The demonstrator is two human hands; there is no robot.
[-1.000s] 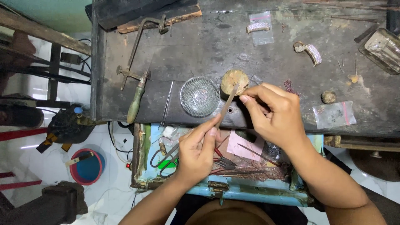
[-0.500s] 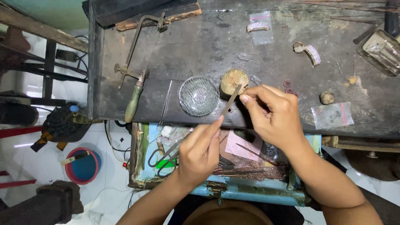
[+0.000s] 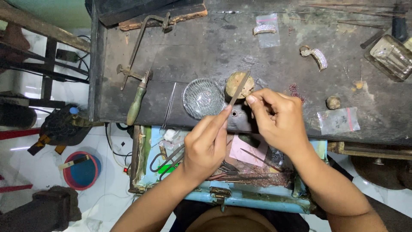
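Thin file slants between left hand fingertips and right hand.

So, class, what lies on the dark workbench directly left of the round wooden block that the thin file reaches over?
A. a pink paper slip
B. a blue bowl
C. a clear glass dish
C: the clear glass dish sits just left of the wooden block, under the file held by the left hand.

A round glass dish sits in the middle of the dark counter. A saw with a green handle lies at the left. A blue bucket stands on the floor at the lower left. A small clear bag lies at the right.
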